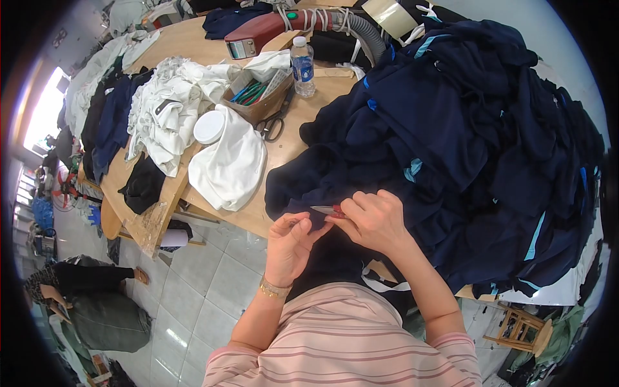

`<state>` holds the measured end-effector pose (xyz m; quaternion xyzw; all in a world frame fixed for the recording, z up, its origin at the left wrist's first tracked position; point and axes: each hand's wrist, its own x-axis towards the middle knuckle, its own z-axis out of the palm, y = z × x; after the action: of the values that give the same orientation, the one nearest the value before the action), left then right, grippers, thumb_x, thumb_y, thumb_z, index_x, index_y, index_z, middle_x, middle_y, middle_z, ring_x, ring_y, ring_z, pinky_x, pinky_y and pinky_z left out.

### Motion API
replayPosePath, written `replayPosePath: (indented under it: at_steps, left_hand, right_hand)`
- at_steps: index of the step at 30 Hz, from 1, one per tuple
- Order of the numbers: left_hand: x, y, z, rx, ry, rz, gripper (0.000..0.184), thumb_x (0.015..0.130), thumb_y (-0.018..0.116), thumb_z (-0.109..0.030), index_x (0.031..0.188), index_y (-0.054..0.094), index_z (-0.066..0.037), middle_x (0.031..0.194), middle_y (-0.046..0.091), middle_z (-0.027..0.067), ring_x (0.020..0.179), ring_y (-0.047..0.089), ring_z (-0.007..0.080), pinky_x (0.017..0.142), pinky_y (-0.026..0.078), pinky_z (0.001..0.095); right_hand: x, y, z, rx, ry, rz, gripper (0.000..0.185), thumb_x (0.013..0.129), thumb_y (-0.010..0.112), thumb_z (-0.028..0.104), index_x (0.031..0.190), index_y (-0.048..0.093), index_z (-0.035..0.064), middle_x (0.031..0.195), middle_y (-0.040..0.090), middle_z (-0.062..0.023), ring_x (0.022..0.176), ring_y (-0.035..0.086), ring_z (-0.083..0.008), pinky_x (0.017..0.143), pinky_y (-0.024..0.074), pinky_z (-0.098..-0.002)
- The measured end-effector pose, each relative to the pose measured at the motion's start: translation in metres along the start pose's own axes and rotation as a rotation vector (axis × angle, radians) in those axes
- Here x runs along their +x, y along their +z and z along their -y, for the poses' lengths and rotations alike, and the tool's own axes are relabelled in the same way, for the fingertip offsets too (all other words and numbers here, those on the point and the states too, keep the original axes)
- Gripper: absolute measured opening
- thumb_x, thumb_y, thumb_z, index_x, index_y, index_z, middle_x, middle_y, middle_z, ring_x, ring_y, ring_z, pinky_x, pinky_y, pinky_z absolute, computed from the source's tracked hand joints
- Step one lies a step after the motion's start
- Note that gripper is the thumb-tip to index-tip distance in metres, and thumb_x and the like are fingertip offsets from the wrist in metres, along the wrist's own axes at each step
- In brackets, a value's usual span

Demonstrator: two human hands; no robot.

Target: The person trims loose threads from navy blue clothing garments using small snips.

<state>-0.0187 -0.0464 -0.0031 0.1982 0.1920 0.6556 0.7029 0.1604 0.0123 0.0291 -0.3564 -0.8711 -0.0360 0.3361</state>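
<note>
Navy fabric [316, 221] is pinched between the fingers of my left hand [288, 246], at the front edge of the table. My right hand [375, 220] is closed around thread snips [324, 209] with a red handle. Their pale metal blade lies right at the fabric, close to my left fingertips. Whether the blade touches a thread is too small to tell. The held cloth runs into a large heap of navy garments [445, 129], with light blue strips showing in places.
A white cloth bundle [229, 168], a round white lid [209, 127], black scissors [272, 126], a box of pens [255, 103] and a water bottle [302, 68] stand left of the heap. A red machine with a grey hose [264, 32] lies behind. Another person [84, 290] is at lower left.
</note>
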Motion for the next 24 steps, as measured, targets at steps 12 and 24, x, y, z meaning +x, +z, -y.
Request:
replayPosePath:
  at_steps: [12, 24]
  left_hand:
    - [0.0059, 0.0033, -0.009, -0.124, -0.093, -0.111, 0.012, 0.091, 0.061, -0.009, 0.099, 0.07, -0.012, 0.101, 0.069, 0.0002, 0.101, 0.064, 0.02, 0.098, 0.047, 0.0522]
    - [0.0036, -0.0021, -0.0096, -0.074, -0.09, 0.082, 0.014, 0.09, 0.062, -0.004, 0.1, 0.07, -0.01, 0.109, 0.067, 0.0107, 0.108, 0.061, 0.0262, 0.1, 0.046, 0.05]
  right_hand:
    - [-0.0013, -0.004, -0.0015, 0.049, 0.024, 0.044, 0.033, 0.077, 0.072, 0.039, 0.068, 0.054, 0.0126, 0.058, 0.047, 0.0004, 0.045, 0.049, -0.0148, 0.047, 0.0294, -0.0287]
    - [0.0019, -0.0014, -0.0008, 0.03, -0.018, 0.012, 0.033, 0.078, 0.071, 0.039, 0.068, 0.054, 0.013, 0.058, 0.046, 0.0013, 0.044, 0.048, -0.0143, 0.048, 0.029, -0.0282]
